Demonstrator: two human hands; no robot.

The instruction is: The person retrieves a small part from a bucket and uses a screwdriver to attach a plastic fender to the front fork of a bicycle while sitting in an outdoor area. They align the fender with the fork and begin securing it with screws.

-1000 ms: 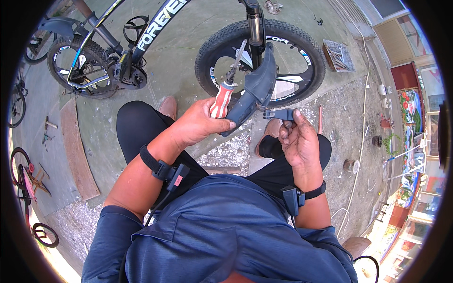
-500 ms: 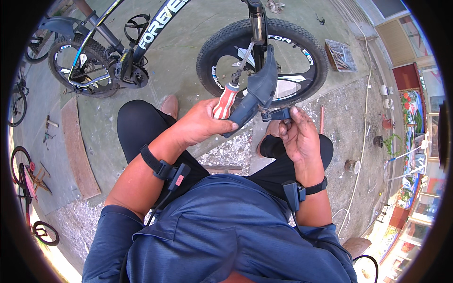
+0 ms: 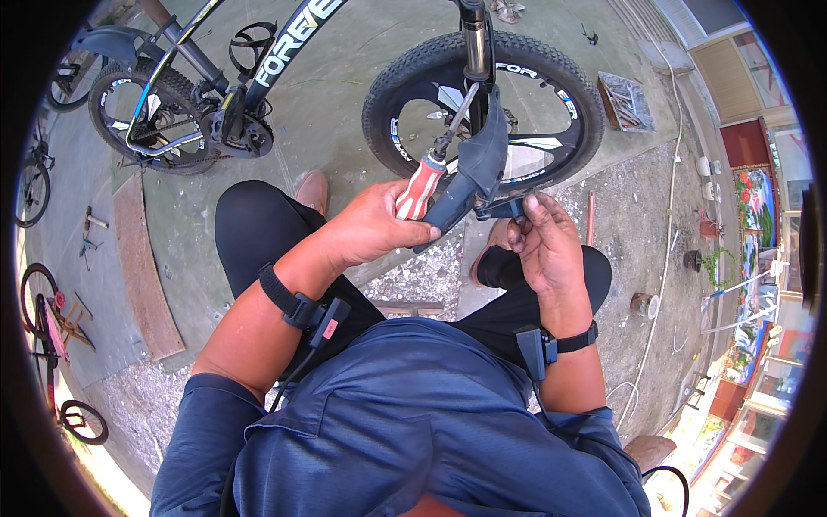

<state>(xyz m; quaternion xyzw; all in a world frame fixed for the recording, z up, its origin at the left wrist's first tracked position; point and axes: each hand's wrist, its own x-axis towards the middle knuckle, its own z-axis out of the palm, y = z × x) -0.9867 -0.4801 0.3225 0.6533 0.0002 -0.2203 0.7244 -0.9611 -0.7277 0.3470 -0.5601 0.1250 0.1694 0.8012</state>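
My left hand (image 3: 372, 226) is closed around a screwdriver (image 3: 419, 187) with a red-and-white striped handle and the lower end of a dark plastic mudguard (image 3: 480, 162). The screwdriver's shaft slants up and away, toward the bicycle fork. My right hand (image 3: 551, 248), its fingertips dark with grime, pinches the end of a small dark bracket (image 3: 501, 209) that joins the mudguard's underside. Both hands hang above the ground between my knees. Just beyond them stands a bicycle's front wheel (image 3: 379, 108), partly hidden behind the mudguard.
The bicycle's dark frame (image 3: 289, 47) reaches to the upper left. A tray of tools (image 3: 626, 102) lies right of the wheel. A hammer (image 3: 96, 218) and a brown board (image 3: 146, 271) lie at left. A pale hose (image 3: 662, 302) runs along the right.
My left hand has shifted slightly right with the screwdriver and mudguard. My right hand's fingertips are slightly closer to it, still pinching the bracket.
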